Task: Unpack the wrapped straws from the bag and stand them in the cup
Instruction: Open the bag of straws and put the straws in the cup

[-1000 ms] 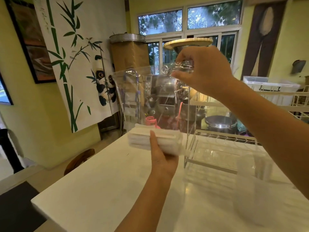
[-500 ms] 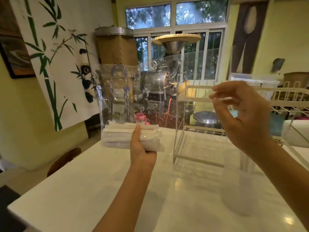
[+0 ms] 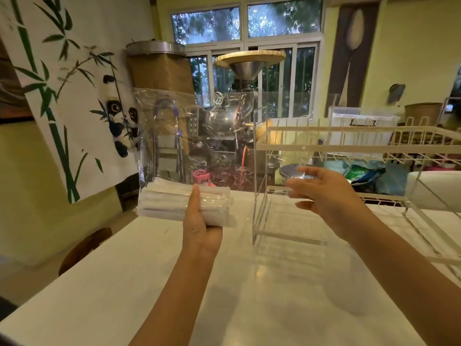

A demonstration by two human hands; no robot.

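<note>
Fingers of our left hand [image 3: 199,221] grasp the straws [image 3: 172,203] through the bag [image 3: 172,136], near the table's [image 3: 149,283] far edge | right hand [image 3: 321,193] released, empty | progress — straws all bagged, cup unseen.

The bench [image 3: 249,283] is glossy white. At its far left edge, the straws [image 3: 169,204] are wrapped in white paper inside a clear, colourless bag [image 3: 174,136]. Along the far right edge stands a cream-white wire rack [image 3: 361,147]. Beyond the left edge hangs a white curtain [image 3: 74,83] printed with green bamboo and a black-and-white panda. The walls [image 3: 411,58] are pale yellow-green.
</note>
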